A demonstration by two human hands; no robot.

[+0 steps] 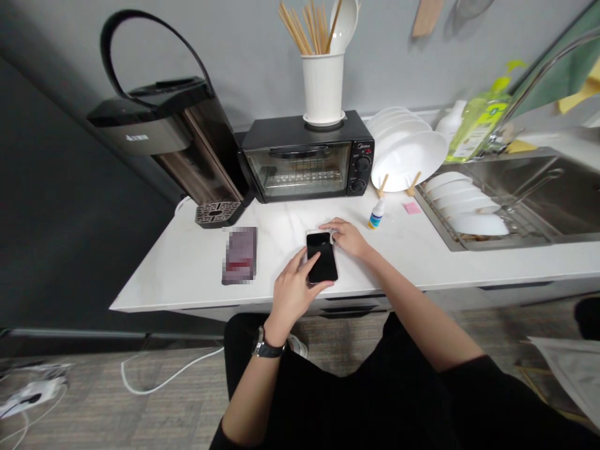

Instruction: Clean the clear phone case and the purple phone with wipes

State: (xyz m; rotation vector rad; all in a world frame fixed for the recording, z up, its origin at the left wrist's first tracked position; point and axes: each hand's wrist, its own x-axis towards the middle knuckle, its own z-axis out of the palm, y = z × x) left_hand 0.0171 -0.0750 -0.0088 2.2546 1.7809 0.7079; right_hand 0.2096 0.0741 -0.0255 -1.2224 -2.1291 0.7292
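Observation:
A smartphone (322, 265) with a dark screen and a pale, partly clear rim lies on the white counter near its front edge. My left hand (293, 284), a dark watch on its wrist, grips the phone from the lower left: the thumb runs along the bottom end, one finger rests on the glass and others hold the left side. At the phone's top right corner, my right hand (347, 237) has bent fingers around a small whitish piece too small to make out. Beyond it stands a small dropper bottle (375, 215) with a white cap.
A blurred purplish packet (240, 256) lies left on the counter (187, 275). Behind are a tall drink machine (187, 150), a toaster oven (304, 165) bearing a utensil holder (323, 87), and racked plates (407, 156). A pink pad (412, 208) is beside the sink (445, 225).

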